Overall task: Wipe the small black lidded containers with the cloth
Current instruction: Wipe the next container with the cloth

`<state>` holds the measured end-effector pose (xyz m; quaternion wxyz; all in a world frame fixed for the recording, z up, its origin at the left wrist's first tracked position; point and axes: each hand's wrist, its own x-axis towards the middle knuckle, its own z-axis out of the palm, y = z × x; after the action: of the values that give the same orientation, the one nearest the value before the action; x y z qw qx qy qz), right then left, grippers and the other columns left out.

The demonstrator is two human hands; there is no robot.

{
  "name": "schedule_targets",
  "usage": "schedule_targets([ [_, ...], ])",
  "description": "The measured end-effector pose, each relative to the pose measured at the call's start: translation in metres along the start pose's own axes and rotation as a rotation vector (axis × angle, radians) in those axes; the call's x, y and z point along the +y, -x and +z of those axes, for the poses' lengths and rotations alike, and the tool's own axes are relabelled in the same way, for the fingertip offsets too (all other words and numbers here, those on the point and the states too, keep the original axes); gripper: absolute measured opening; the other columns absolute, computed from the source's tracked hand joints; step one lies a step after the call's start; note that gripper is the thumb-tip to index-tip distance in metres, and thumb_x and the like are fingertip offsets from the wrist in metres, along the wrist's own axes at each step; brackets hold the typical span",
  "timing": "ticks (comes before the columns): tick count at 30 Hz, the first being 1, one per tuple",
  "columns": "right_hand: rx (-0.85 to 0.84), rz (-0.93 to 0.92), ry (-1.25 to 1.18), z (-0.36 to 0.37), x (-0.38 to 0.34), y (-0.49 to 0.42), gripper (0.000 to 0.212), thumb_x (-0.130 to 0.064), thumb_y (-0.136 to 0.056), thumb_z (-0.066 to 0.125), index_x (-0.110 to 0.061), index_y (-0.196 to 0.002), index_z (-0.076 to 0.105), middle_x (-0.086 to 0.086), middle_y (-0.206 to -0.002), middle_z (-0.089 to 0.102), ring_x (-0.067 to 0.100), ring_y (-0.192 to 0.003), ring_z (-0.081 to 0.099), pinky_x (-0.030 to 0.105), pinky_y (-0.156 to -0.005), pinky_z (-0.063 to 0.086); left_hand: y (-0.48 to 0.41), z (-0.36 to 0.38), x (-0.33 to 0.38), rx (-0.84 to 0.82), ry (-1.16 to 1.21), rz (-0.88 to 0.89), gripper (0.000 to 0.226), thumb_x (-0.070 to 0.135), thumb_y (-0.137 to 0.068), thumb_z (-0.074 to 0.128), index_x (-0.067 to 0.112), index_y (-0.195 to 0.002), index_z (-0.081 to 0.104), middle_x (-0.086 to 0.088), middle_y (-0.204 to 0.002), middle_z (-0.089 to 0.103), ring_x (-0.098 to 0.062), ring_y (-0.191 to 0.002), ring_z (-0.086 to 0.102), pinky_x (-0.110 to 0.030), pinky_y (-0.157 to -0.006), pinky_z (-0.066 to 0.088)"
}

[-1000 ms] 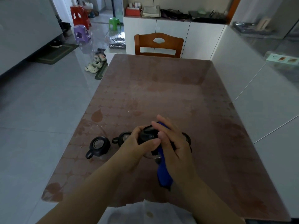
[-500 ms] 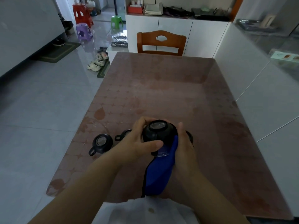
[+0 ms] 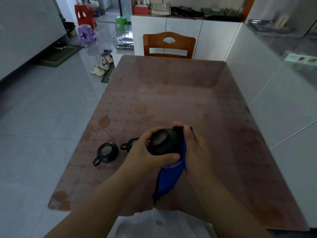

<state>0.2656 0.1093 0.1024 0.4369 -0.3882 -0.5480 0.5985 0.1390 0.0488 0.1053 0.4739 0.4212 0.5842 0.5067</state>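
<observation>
A small black lidded container (image 3: 163, 141) is gripped above the table (image 3: 171, 93) by the left hand (image 3: 145, 152), fingers curled round it, while the blue cloth (image 3: 169, 179) is clutched and pressed to its right side by the right hand (image 3: 197, 148). A second container (image 3: 131, 143), half hidden, and a third container (image 3: 107, 152) are standing to its left. Wiping is judged under way on one; whether the others are done cannot be told.

A home dining area: glass-topped table (image 3: 171, 93), wooden chair (image 3: 169, 44), plastic stools (image 3: 85, 33), slippers (image 3: 101, 66) on tile.

Curled left hand (image 3: 143, 152), curled right hand (image 3: 197, 150)
</observation>
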Motion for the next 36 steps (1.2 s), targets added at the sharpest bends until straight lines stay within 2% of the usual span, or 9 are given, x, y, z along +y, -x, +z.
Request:
schedule_targets([
  [3, -0.075, -0.111, 0.091, -0.010, -0.006, -0.006, 0.038, -0.056, -0.085, 0.040, -0.034, -0.099, 0.068, -0.007, -0.100, 0.072, 0.013, -0.099, 0.066, 0.032, -0.086, 0.055, -0.002, -0.005, 0.003, -0.006, -0.161, 0.058, 0.067, 0.011, -0.062, 0.084, 0.035, -0.115, 0.050, 0.021, -0.110, 0.056, 0.012, -0.094, 0.059, -0.003, -0.072, 0.048],
  [7, -0.379, -0.315, 0.364, -0.003, -0.007, -0.006, 0.025, -0.042, -0.091, 0.044, -0.034, -0.102, 0.065, -0.026, -0.119, 0.058, -0.009, -0.118, 0.050, 0.012, -0.097, 0.040, -0.007, -0.011, 0.001, -0.071, -0.229, 0.071, 0.090, 0.017, -0.057, 0.087, 0.031, -0.130, 0.036, 0.016, -0.120, 0.054, -0.001, -0.102, 0.062, -0.019, -0.084, 0.054],
  [11, -0.456, -0.419, 0.531, -0.003, 0.005, -0.011, 0.034, -0.045, -0.093, 0.042, -0.030, -0.115, 0.062, -0.021, -0.134, 0.047, 0.001, -0.136, 0.034, 0.028, -0.114, 0.028, -0.006, -0.011, 0.001, -0.133, -0.254, 0.104, 0.104, 0.012, -0.058, 0.086, 0.030, -0.140, 0.025, 0.017, -0.121, 0.051, 0.002, -0.103, 0.062, -0.017, -0.081, 0.053],
  [15, -0.511, -0.344, 0.473, -0.012, 0.007, -0.015, 0.026, -0.033, -0.094, 0.045, -0.035, -0.115, 0.061, -0.021, -0.141, 0.040, 0.000, -0.137, 0.032, 0.038, -0.115, 0.029, -0.005, -0.012, -0.005, -0.163, -0.194, 0.100, 0.112, -0.003, -0.061, 0.083, 0.034, -0.143, 0.018, 0.004, -0.119, 0.057, -0.006, -0.105, 0.064, -0.026, -0.085, 0.055],
  [20, -0.458, -0.162, 0.246, -0.022, 0.008, -0.009, 0.025, -0.022, -0.095, 0.046, -0.026, -0.107, 0.067, -0.018, -0.139, 0.048, -0.003, -0.127, 0.045, 0.016, -0.098, 0.043, -0.003, -0.009, -0.010, -0.207, -0.110, 0.036, 0.114, -0.008, -0.063, 0.080, 0.050, -0.138, 0.016, 0.001, -0.121, 0.056, -0.009, -0.107, 0.063, -0.030, -0.090, 0.054],
  [25, -0.118, 0.103, -0.090, -0.026, 0.012, -0.002, 0.048, -0.050, -0.084, 0.041, -0.022, -0.110, 0.069, -0.007, -0.118, 0.069, 0.014, -0.112, 0.063, 0.041, -0.100, 0.049, -0.007, -0.014, -0.016, -0.129, 0.060, -0.100, 0.106, 0.014, -0.052, 0.087, 0.064, -0.125, 0.029, 0.003, -0.128, 0.056, -0.013, -0.111, 0.063, -0.039, -0.096, 0.052],
  [29, -0.318, -0.075, 0.285, -0.010, -0.002, 0.006, 0.031, -0.054, -0.094, 0.031, -0.048, -0.118, 0.050, -0.029, -0.131, 0.047, -0.012, -0.125, 0.042, 0.006, -0.100, 0.034, -0.009, -0.016, -0.017, -0.103, 0.136, -0.135, 0.104, 0.021, -0.045, 0.085, 0.059, -0.127, 0.034, -0.003, -0.129, 0.057, -0.022, -0.110, 0.064, -0.046, -0.094, 0.052],
  [32, -0.389, -0.074, 0.318, -0.004, -0.003, 0.002, 0.032, -0.044, -0.094, 0.031, -0.049, -0.123, 0.043, -0.031, -0.139, 0.034, -0.025, -0.124, 0.028, -0.003, -0.095, 0.026, -0.009, -0.015, -0.015, -0.125, 0.208, -0.108, 0.107, 0.016, -0.046, 0.084, 0.049, -0.135, 0.034, -0.006, -0.121, 0.062, -0.023, -0.103, 0.068, -0.034, -0.082, 0.058],
  [36, -0.350, 0.112, -0.044, -0.012, 0.002, -0.001, 0.042, -0.051, -0.090, 0.035, -0.039, -0.123, 0.057, -0.009, -0.142, 0.047, 0.007, -0.127, 0.049, 0.027, -0.106, 0.041, -0.008, -0.017, -0.012, -0.196, 0.264, -0.086, 0.120, 0.025, -0.036, 0.095, 0.043, -0.138, 0.033, -0.005, -0.115, 0.067, -0.026, -0.104, 0.067, -0.029, -0.077, 0.057],
])
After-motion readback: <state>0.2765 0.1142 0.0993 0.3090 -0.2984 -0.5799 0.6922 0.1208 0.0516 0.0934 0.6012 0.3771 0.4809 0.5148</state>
